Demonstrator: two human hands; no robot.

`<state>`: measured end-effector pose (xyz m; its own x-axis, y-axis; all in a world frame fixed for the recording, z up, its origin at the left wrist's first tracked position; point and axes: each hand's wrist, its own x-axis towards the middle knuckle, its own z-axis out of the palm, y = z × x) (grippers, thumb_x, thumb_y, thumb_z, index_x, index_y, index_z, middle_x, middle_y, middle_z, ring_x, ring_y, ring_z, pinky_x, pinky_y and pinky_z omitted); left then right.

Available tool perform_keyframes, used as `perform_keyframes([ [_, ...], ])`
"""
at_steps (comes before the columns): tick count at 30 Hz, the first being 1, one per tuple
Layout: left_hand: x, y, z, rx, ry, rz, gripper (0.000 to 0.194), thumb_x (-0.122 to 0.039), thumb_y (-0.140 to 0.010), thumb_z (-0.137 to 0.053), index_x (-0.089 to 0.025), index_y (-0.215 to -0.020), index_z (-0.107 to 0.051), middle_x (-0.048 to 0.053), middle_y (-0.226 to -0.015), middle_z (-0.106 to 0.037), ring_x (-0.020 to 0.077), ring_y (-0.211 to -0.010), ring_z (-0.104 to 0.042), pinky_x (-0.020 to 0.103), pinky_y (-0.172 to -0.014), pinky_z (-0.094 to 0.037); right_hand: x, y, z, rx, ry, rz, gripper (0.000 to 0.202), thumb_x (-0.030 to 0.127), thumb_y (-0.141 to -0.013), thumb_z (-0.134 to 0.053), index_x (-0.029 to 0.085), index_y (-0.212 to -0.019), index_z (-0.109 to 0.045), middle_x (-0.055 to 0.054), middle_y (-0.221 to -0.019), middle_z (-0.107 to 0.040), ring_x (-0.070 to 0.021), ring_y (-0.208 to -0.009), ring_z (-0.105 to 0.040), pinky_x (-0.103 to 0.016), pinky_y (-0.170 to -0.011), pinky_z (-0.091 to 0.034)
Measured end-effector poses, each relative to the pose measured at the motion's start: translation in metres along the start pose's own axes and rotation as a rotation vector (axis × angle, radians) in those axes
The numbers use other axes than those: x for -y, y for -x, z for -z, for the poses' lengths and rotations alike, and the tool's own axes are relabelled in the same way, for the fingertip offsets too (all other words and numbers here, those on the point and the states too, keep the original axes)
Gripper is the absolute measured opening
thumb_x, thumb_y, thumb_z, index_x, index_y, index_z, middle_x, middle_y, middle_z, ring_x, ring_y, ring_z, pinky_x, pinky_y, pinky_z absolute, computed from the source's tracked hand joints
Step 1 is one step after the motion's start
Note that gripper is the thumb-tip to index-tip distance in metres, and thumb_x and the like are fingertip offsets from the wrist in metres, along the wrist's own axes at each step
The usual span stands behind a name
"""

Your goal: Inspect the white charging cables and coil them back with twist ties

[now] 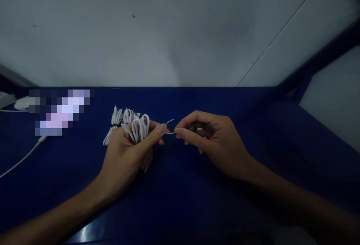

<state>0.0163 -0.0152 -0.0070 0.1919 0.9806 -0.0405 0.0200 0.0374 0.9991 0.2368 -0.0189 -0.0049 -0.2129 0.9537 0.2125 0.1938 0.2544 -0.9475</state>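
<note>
A coiled white cable [140, 129] sits in my left hand [126, 144], its loops standing up between the thumb and the fingers. The thumb and index finger of that hand also pinch a thin white strand [170, 133], which looks like a twist tie. One loose end of it sticks up to the right of the thumb. My right hand [213, 136] pinches the strand a short way to the right, thumb against index finger. A small white bit shows behind the right fingers; I cannot make out what it is.
Several bundled white cables [114, 121] with black ties lie just behind my left hand on the blue table [180, 200]. At the left are a blurred-out bright device [63, 112], a plugged-in white cord [24, 159] and a white object [22, 103]. A pale wall [168, 42] rises behind.
</note>
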Motion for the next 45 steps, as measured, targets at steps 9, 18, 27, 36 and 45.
perform_keyframes([
  [9, -0.002, 0.000, -0.001, -0.018, -0.059, 0.047, 0.039, -0.048, -0.095, -0.088, -0.020, -0.074, -0.071, -0.008, -0.041, -0.049, 0.0071, -0.035, -0.045, 0.016, -0.037, -0.036, -0.002, -0.002, 0.002, 0.023, -0.142, -0.120, 0.009, 0.032, -0.100, -0.085, 0.022, -0.101, -0.085, -0.002, -0.090, -0.079, -0.0107, -0.064, -0.064, -0.018, -0.048, -0.049],
  [18, 0.001, 0.001, -0.001, 0.009, -0.132, 0.079, 0.039, -0.054, -0.094, -0.087, -0.021, -0.079, -0.076, -0.006, -0.043, -0.052, 0.0076, -0.036, -0.044, 0.017, -0.036, -0.032, -0.004, -0.006, 0.003, 0.065, -0.286, -0.278, 0.013, 0.031, -0.095, -0.088, 0.021, -0.102, -0.085, -0.002, -0.089, -0.078, -0.0088, -0.060, -0.060, -0.017, -0.046, -0.048],
  [27, 0.003, 0.003, -0.002, 0.011, -0.114, 0.098, 0.035, -0.054, -0.096, -0.085, -0.020, -0.086, -0.079, -0.006, -0.047, -0.052, 0.0074, -0.039, -0.046, 0.016, -0.038, -0.035, 0.001, -0.005, 0.005, 0.024, -0.109, -0.265, 0.010, 0.032, -0.094, -0.088, 0.022, -0.094, -0.084, -0.001, -0.086, -0.078, -0.0124, -0.067, -0.064, -0.022, -0.052, -0.047],
  [36, 0.000, 0.001, -0.001, 0.035, 0.038, 0.131, 0.030, -0.045, -0.099, -0.084, -0.020, -0.115, -0.079, -0.004, -0.071, -0.066, 0.0039, -0.041, -0.044, 0.015, -0.038, -0.035, -0.007, -0.010, 0.009, -0.086, 0.478, -0.173, 0.016, 0.033, -0.100, -0.079, 0.023, -0.088, -0.083, 0.001, -0.073, -0.070, -0.0180, -0.070, -0.062, -0.036, -0.067, -0.045],
  [45, -0.004, 0.003, -0.004, 0.134, 0.043, 0.158, 0.040, -0.044, -0.104, -0.077, -0.022, -0.136, -0.068, -0.003, -0.080, -0.069, 0.0076, -0.047, -0.049, 0.018, -0.042, -0.039, -0.020, -0.013, 0.012, 0.000, 0.661, -0.105, 0.026, 0.037, -0.105, -0.073, 0.024, -0.085, -0.082, -0.001, -0.070, -0.067, -0.0226, -0.077, -0.061, -0.041, -0.076, -0.044],
])
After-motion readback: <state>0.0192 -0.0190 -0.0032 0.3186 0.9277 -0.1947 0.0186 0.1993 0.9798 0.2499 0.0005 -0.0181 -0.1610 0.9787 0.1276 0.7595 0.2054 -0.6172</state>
